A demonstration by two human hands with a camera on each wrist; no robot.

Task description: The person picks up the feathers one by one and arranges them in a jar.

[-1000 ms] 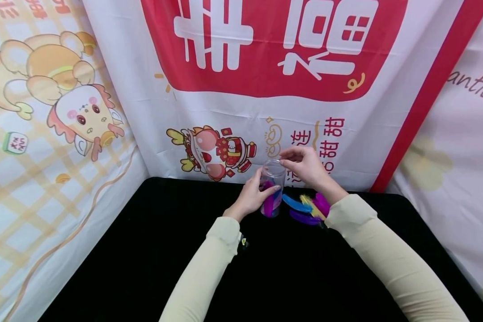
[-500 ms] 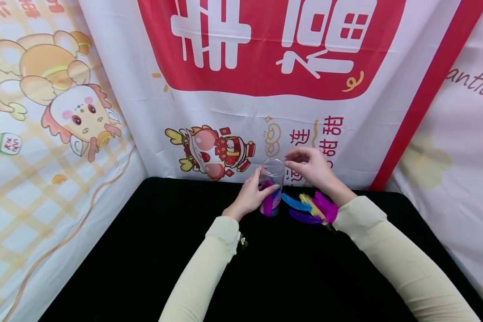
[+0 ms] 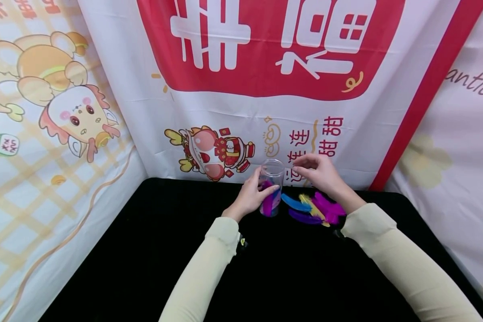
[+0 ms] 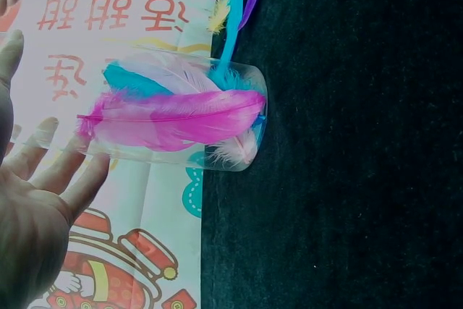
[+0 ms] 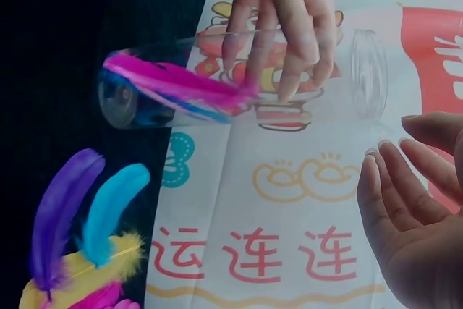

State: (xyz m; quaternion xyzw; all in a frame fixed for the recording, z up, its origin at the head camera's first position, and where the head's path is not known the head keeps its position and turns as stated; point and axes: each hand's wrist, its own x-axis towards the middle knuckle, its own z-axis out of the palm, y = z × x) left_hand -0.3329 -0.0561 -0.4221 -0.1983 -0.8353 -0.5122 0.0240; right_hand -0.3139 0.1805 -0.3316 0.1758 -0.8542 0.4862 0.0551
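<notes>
My left hand (image 3: 250,195) grips a tall clear plastic jar (image 5: 369,77) that stands upright near the table's back edge. Inside lie several feathers, among them a magenta feather (image 4: 181,117) along the wall, with blue and pale ones behind it. The jar's mouth is uncovered. Just right of the rim, my right hand (image 3: 319,175) hovers with bent, relaxed fingers and nothing between them; in the right wrist view its thumb and fingertips stand apart. On the table below it lies a small pile of loose feathers: a blue feather (image 3: 296,202), a purple feather (image 3: 304,217), a yellow feather (image 3: 314,208) and magenta feathers (image 3: 329,208).
The black table (image 3: 185,268) spreads out in front of the forearms. A printed white and red cloth backdrop (image 3: 209,107) hangs right behind the table's back edge, close to the jar. Patterned cloth walls (image 3: 32,179) rise on the left and right.
My right hand has moved away from the jar's rim, to the right and slightly down, its fingers loosening. More of the magenta feathers shows by its wrist. The left hand and jar have stayed put.
</notes>
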